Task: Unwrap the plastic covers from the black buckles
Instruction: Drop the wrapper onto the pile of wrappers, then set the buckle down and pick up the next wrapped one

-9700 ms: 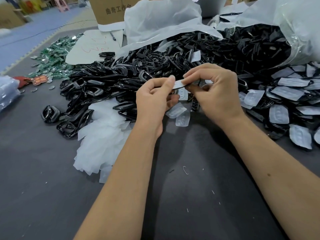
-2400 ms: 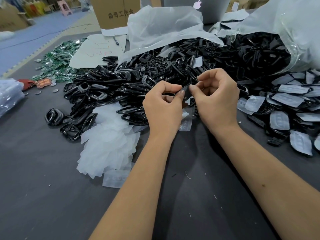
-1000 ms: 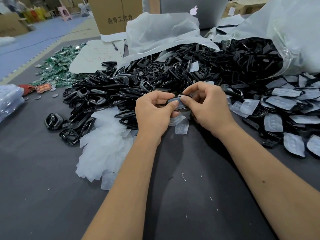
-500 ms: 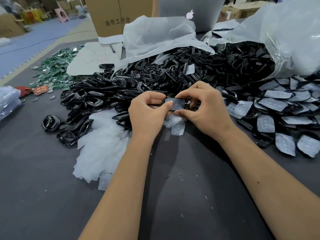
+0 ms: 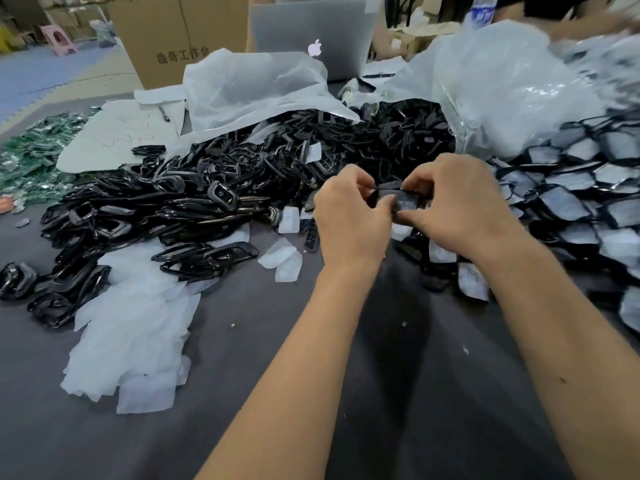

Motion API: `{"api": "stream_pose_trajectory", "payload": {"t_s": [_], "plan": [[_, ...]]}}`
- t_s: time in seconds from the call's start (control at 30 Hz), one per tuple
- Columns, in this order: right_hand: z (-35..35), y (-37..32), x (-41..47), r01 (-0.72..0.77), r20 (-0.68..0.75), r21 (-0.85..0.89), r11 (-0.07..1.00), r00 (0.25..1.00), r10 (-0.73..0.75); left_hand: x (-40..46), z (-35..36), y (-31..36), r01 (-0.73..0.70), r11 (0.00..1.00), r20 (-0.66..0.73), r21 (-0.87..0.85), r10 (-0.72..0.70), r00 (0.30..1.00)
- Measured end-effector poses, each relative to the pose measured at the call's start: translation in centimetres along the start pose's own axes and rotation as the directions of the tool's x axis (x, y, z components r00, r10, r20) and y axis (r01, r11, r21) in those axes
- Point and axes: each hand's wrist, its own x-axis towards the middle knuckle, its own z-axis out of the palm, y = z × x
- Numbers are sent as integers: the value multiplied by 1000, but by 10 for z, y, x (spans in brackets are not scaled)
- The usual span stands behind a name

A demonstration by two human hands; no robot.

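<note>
Buckle [image 5: 398,201] w/ its plastic cover on sits between my two hands, just past centre of view toward 1 o'clock, held up off the grey table [image 5: 242,393]. My left hand [image 5: 349,216] has fingers curled, thumb and fingertips pinching the buckle's left end. My right hand [image 5: 457,202] is curled too, thumb under and fingers over the right end, so both grip the same piece. Cover looks greyish and glossy on the black; can't tell if any edge is lifted, frame's blurry there.

Unwrapped black buckles [image 5: 214,188] lie heaped from 9 to 12 o'clock of my hands, spilling out of a clear bag [image 5: 252,84]. Pile of peeled-off plastic covers [image 5: 135,327] at 8 o'clock, touching the near edge of that heap; a few loose covers [image 5: 282,259] just left of my left wrist. Still-wrapped buckles [image 5: 571,202] at 3 o'clock, spread along the right edge, w/ a second big clear bag [image 5: 502,81] behind them at 1 o'clock.

Further back at 12 a laptop [image 5: 311,29], lid toward me, beside a cardboard box [image 5: 162,36] at 11. Green bits [image 5: 31,157] at 10 o'clock near the table's left edge, next to a sheet of white card [image 5: 117,136] w/ a pen [image 5: 164,113] on it
</note>
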Motion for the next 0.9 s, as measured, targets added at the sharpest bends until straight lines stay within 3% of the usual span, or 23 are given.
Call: {"api": "stream_pose_trajectory", "payload": {"t_s": [0.2, 0.4, 0.53, 0.67, 0.77, 0.9], "plan": [[-34, 43, -2, -208, 26, -124, 970, 977, 213, -11, 54, 34, -88, 995, 142, 49, 81, 987], [-38, 48, -1, -234, 140, -167, 958, 956, 258, -18, 58, 38, -195, 976, 212, 99, 171, 962], [-31, 30, 5, -190, 58, -44, 981, 980, 192, -15, 32, 20, -178, 981, 153, 83, 164, 975], [4, -12, 11, -60, 68, 64, 996, 996, 56, -9, -6, -14, -47, 954, -3, 295, 50, 999], [38, -43, 12, 55, 134, 61, 997, 989, -63, -4, -35, -41, 78, 867, -72, 491, -50, 996], [77, -66, 14, 116, 188, -50, 992, 977, -104, 1, -57, -61, 78, 824, -6, 561, -90, 996]]}}
